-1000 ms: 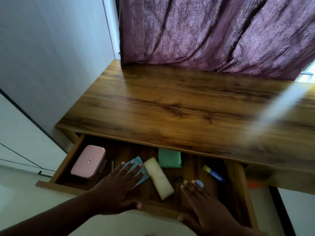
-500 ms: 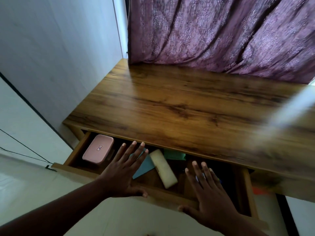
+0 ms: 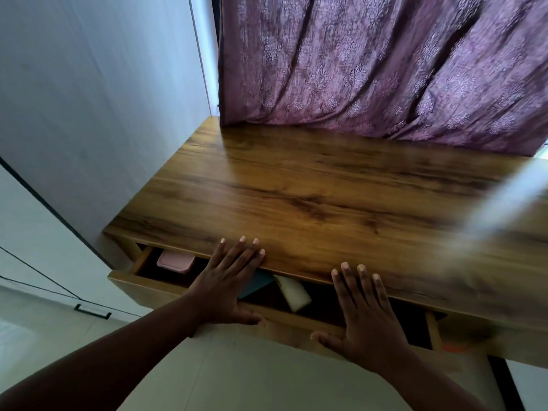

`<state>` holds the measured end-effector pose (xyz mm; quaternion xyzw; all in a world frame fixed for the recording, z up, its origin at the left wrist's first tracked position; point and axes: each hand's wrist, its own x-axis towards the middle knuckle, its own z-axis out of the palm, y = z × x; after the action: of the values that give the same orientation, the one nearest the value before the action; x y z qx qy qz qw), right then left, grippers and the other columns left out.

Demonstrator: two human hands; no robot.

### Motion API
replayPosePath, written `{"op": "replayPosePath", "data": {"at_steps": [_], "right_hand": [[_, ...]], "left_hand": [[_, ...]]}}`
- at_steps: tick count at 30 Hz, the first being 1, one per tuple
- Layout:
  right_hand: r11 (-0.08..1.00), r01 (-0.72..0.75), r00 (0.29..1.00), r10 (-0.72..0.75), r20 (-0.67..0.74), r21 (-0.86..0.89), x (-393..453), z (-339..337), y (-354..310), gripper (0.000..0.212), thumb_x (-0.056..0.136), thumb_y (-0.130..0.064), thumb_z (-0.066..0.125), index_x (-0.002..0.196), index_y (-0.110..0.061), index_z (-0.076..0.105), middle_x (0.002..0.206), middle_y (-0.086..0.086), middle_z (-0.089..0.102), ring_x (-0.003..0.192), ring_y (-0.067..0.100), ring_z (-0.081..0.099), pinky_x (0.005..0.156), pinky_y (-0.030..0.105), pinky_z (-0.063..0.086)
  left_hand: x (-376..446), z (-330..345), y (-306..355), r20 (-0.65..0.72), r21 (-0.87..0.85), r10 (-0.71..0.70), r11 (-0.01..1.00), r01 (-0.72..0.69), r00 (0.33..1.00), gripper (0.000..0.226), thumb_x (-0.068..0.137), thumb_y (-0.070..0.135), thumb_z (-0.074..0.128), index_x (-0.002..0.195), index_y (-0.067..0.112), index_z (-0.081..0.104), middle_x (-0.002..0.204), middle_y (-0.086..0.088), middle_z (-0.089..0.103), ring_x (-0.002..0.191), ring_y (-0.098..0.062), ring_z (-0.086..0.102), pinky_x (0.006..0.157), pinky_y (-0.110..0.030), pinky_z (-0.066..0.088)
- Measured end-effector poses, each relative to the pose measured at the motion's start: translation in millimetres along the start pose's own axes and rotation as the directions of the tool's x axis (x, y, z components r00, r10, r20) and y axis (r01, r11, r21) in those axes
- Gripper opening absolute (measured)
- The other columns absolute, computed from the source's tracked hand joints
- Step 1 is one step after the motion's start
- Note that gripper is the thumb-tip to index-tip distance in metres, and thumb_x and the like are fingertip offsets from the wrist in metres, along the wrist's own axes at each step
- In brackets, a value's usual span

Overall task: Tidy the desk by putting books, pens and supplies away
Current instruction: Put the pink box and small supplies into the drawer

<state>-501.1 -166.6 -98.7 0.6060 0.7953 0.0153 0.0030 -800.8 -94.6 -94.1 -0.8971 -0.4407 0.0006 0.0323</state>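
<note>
Left hand (image 3: 228, 284): we record it flat, fingers spread wide, heel and thumb on the drawer (image 3: 166, 287) front, fingertips over the desk (image 3: 311, 200) edge; it grips nothing.

Right hand (image 3: 363, 314): likewise flat and spread, thumb on the drawer front, fingers lying across the gap toward the desk edge; it grips nothing.

Drawer: wooden, under the desk's front edge, partly out; we see only a narrow strip of its inside between front panel and desk edge.

Contents, left to right:
- pink box (image 3: 175, 261), at the left end, half hidden beneath the desk;
- blue item (image 3: 255, 287), flat, just right of the left hand and partly covered by it;
- cream block (image 3: 293, 293), oblong, lying at a slant between the two hands, touching or just beside the blue item; we cannot tell which.

The right part of the inside is dark and masked by the right hand.

Writing: we can read none on any item.

Desk top: bare wood grain, with a pale blurred streak of light (image 3: 501, 203) at the right.

Surroundings: purple patterned curtain (image 3: 370, 63) hanging against the desk's far edge; white wall (image 3: 98, 84) close at the left; white cabinet with a dark handle (image 3: 92, 310) at lower left; pale floor (image 3: 237, 375) below the drawer. An orange object (image 3: 453, 347), blurred, shows low at the right beneath the desk.
</note>
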Motion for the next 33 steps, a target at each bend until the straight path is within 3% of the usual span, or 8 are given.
{"op": "replayPosePath", "data": {"at_steps": [13, 22, 26, 33], "right_hand": [[0.999, 0.042, 0.999, -0.042, -0.029, -0.003, 17.2, 5.6, 9.5, 0.101, 0.079, -0.083, 0.031, 0.147, -0.009, 0.028, 0.155, 0.014, 0.024, 0.144, 0.032, 0.015, 0.113, 0.047, 0.016], [0.999, 0.043, 0.997, -0.044, -0.068, -0.008, 22.0, 9.8, 11.7, 0.096, 0.081, -0.081, 0.030, 0.145, -0.009, 0.034, 0.151, 0.016, 0.033, 0.140, 0.032, 0.028, 0.114, 0.043, 0.016], [0.999, 0.037, 0.991, -0.039, -0.128, -0.014, 23.7, 13.9, 11.8, 0.088, 0.085, -0.076, 0.029, 0.143, -0.010, 0.035, 0.149, 0.017, 0.036, 0.139, 0.032, 0.030, 0.115, 0.041, 0.015], [0.998, 0.019, 0.964, -0.035, -0.265, -0.062, 26.8, 29.1, 10.7, 0.075, 0.091, -0.064, 0.036, 0.143, -0.010, 0.035, 0.147, 0.018, 0.038, 0.137, 0.033, 0.035, 0.110, 0.046, 0.028]], "left_hand": [[18.3, 8.6, -11.2, -0.103, 0.031, 0.068, 0.997, -0.065, 0.992, 0.108, 0.073, 0.088, 0.034, 0.147, 0.010, 0.035, 0.156, -0.010, 0.028, 0.146, -0.029, 0.019, 0.115, -0.056, 0.013], [24.5, 15.0, -15.5, -0.165, 0.057, 0.107, 0.993, -0.099, 0.980, 0.104, 0.075, 0.086, 0.035, 0.144, 0.009, 0.040, 0.151, -0.013, 0.038, 0.140, -0.030, 0.034, 0.112, -0.050, 0.021], [28.3, 21.4, -17.4, -0.215, 0.065, 0.117, 0.992, -0.105, 0.970, 0.100, 0.076, 0.084, 0.038, 0.142, 0.010, 0.044, 0.147, -0.013, 0.043, 0.136, -0.031, 0.040, 0.110, -0.049, 0.027], [36.1, 29.0, -18.1, -0.364, 0.104, 0.122, 0.991, -0.090, 0.923, 0.086, 0.077, 0.079, 0.046, 0.131, 0.012, 0.053, 0.134, -0.012, 0.057, 0.123, -0.031, 0.052, 0.103, -0.046, 0.037]]}}
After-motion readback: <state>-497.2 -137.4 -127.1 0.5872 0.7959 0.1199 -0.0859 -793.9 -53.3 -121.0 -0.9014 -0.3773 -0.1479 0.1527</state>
